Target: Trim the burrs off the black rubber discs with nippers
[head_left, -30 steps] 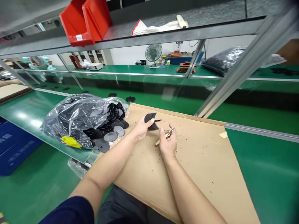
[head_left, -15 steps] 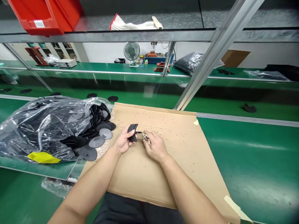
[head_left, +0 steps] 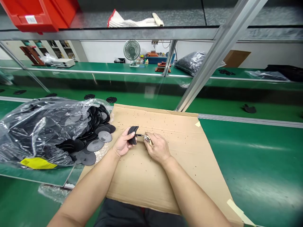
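Note:
My left hand (head_left: 123, 143) pinches a black round plastic disc (head_left: 132, 134), holding it on edge over a sheet of brown cardboard (head_left: 165, 176). My right hand (head_left: 157, 145) is closed on a small metal tool (head_left: 145, 137) whose tip touches the disc's edge. The two hands are close together near the middle of the cardboard. Tiny black specks lie scattered over the cardboard around them.
A clear plastic bag (head_left: 40, 126) spills several black discs (head_left: 97, 135) at the left. Green benches (head_left: 260, 164) surround the cardboard. A slanted metal post (head_left: 208, 60) rises behind. Above are a red bin (head_left: 38, 14) and white gloves (head_left: 132, 21) on a shelf.
The view swung from left to centre. My hands came lower and closer together on the cardboard; the right hand turned palm down and brought the tool against the disc.

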`<state>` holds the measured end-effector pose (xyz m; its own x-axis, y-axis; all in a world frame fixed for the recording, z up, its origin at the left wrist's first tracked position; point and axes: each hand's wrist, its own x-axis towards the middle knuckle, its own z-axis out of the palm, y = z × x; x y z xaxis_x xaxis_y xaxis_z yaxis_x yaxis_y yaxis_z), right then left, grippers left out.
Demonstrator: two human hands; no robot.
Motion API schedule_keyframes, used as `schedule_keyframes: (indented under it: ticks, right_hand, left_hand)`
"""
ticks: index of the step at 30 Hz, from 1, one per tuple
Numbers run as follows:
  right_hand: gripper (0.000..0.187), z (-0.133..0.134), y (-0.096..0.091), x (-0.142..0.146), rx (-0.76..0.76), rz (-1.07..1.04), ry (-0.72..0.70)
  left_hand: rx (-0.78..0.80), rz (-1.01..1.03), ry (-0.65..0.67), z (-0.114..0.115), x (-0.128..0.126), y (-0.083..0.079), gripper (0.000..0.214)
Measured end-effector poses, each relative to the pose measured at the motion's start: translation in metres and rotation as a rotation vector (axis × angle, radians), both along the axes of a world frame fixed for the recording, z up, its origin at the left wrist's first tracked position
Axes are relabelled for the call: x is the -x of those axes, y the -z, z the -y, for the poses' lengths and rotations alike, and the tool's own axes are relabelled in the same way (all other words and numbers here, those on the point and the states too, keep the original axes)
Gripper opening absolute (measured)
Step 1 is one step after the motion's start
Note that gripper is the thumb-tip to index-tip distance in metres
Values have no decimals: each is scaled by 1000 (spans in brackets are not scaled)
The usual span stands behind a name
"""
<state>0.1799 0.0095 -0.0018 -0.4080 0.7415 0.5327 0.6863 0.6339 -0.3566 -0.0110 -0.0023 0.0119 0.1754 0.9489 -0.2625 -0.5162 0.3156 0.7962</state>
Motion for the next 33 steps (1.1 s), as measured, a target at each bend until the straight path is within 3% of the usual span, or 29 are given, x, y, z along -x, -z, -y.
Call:
schedule_keyframes:
  ticks: [10,33]
  right_hand:
    - [22,2,-3,-1,57,82,21]
    - [20,7,1,3,185,-71,-30]
  left_hand:
    - [9,-11,-23,3,0,0,57]
    - [-24,-33,-11,3,-2,-1,53]
